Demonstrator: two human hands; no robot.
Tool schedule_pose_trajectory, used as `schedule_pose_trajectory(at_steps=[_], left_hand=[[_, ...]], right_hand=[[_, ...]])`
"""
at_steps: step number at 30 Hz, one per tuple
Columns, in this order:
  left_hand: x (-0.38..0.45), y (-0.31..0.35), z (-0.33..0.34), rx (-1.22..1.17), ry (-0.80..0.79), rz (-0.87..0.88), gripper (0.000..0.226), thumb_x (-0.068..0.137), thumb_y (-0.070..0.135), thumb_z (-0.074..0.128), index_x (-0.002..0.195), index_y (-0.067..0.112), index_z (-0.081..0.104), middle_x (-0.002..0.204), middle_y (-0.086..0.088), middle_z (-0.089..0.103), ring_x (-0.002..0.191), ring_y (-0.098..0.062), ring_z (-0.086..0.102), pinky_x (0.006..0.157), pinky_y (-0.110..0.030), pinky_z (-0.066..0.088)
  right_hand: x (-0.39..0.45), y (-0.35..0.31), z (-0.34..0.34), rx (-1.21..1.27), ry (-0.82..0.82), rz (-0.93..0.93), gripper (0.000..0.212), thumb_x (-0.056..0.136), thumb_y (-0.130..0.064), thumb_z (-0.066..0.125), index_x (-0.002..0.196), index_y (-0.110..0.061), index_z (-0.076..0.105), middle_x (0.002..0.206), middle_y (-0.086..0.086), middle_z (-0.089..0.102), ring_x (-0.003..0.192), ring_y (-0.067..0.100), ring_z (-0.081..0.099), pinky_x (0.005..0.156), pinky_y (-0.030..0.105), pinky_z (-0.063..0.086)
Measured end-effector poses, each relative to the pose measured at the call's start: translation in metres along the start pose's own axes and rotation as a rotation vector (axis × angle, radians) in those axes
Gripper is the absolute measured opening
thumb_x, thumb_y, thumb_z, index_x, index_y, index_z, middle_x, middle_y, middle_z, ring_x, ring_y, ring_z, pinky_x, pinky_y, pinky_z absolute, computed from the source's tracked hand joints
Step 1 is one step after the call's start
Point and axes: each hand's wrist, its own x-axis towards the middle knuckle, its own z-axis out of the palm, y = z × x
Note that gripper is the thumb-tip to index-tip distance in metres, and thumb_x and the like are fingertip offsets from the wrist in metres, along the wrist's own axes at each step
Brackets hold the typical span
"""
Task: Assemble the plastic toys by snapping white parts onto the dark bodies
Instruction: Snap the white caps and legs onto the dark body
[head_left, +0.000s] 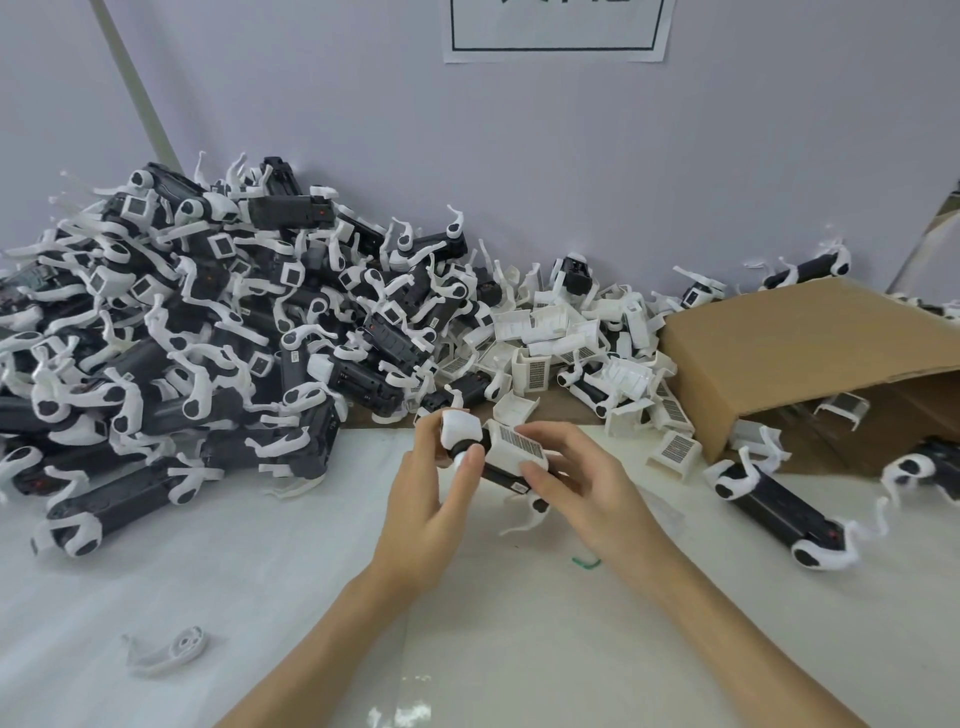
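A loose white leg piece (167, 649) lies on the tabletop (270, 561), nearest the viewer and well left of the grip. Above the tabletop, the left hand (423, 512) grasps the white head end of a dark toy body (501, 470), while the right hand (576, 483) pinches a white grilled cover (519, 444) against that body. Right of the grip lies a finished toy (779, 506). Beyond it sit loose white covers (561, 343), a tipped cardboard box (810, 358) and a large heap of assembled toys (197, 322).
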Motion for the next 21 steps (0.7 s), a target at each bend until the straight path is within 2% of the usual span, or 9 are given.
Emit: schedule_pose_trajectory(at_steps=[2,5,9,11,14,16,18,21], left_hand=[[0.000,-0.001,-0.002,-0.059,-0.048,0.002,0.030,0.107,0.058,0.045,0.127,0.036,0.050,0.104,0.008,0.068,0.094,-0.015,0.063,0.084,-0.032,0.047],[0.000,0.000,-0.003,-0.144,-0.086,-0.017,0.033,0.107,0.056,0.043,0.130,0.034,0.051,0.108,0.008,0.069,0.099,-0.012,0.065,0.087,-0.027,0.049],[-0.001,0.002,0.000,-0.152,-0.088,-0.076,0.036,0.106,0.060,0.039,0.135,0.041,0.049,0.124,0.014,0.068,0.119,-0.016,0.064,0.105,-0.043,0.048],[-0.002,0.005,0.002,-0.111,-0.072,-0.094,0.037,0.106,0.060,0.037,0.138,0.046,0.050,0.134,0.016,0.064,0.128,-0.017,0.058,0.109,-0.047,0.045],[0.000,0.012,0.000,0.142,0.037,-0.052,0.046,0.100,0.065,0.040,0.138,0.046,0.059,0.144,0.022,0.050,0.143,-0.009,0.038,0.116,-0.036,0.031],[0.004,0.018,0.000,0.305,0.090,-0.027,0.051,0.091,0.072,0.050,0.128,0.042,0.067,0.131,0.015,0.050,0.134,-0.006,0.039,0.114,-0.033,0.026],[0.007,0.023,0.001,0.356,0.042,-0.048,0.049,0.083,0.075,0.058,0.118,0.042,0.067,0.111,0.016,0.060,0.118,-0.009,0.049,0.106,-0.029,0.030],[0.009,0.025,0.000,0.040,-0.035,-0.189,0.036,0.085,0.058,0.071,0.115,0.038,0.068,0.097,0.014,0.074,0.102,-0.010,0.068,0.088,-0.021,0.048]], right_hand=[[-0.001,0.000,0.000,-0.085,-0.006,-0.032,0.031,0.098,-0.021,0.073,0.126,-0.031,0.064,0.125,-0.011,0.072,0.118,0.015,0.068,0.105,0.043,0.052],[-0.004,-0.002,-0.001,-0.240,-0.020,-0.110,0.038,0.092,-0.027,0.080,0.123,-0.036,0.060,0.123,-0.016,0.071,0.120,0.011,0.065,0.104,0.034,0.050],[-0.007,-0.007,0.002,-0.461,-0.011,-0.172,0.045,0.089,-0.037,0.081,0.121,-0.040,0.051,0.122,-0.030,0.066,0.116,-0.003,0.062,0.096,0.015,0.047],[-0.008,-0.009,0.004,-0.538,0.003,-0.163,0.048,0.087,-0.041,0.081,0.118,-0.043,0.045,0.119,-0.029,0.065,0.112,-0.007,0.061,0.092,0.016,0.048],[-0.011,-0.008,0.010,-0.603,-0.012,-0.110,0.052,0.084,-0.050,0.080,0.115,-0.042,0.039,0.108,-0.021,0.061,0.104,0.000,0.059,0.084,0.029,0.053],[-0.013,-0.005,0.016,-0.621,0.007,-0.120,0.053,0.084,-0.053,0.077,0.114,-0.039,0.037,0.103,-0.021,0.055,0.101,0.005,0.055,0.078,0.032,0.053],[-0.015,-0.003,0.020,-0.637,0.030,-0.161,0.053,0.085,-0.053,0.076,0.116,-0.036,0.037,0.104,-0.021,0.054,0.101,0.008,0.053,0.077,0.031,0.050],[-0.016,-0.002,0.020,-0.642,0.044,-0.183,0.059,0.081,-0.057,0.079,0.120,-0.035,0.041,0.107,-0.028,0.051,0.108,0.007,0.051,0.084,0.024,0.047]])
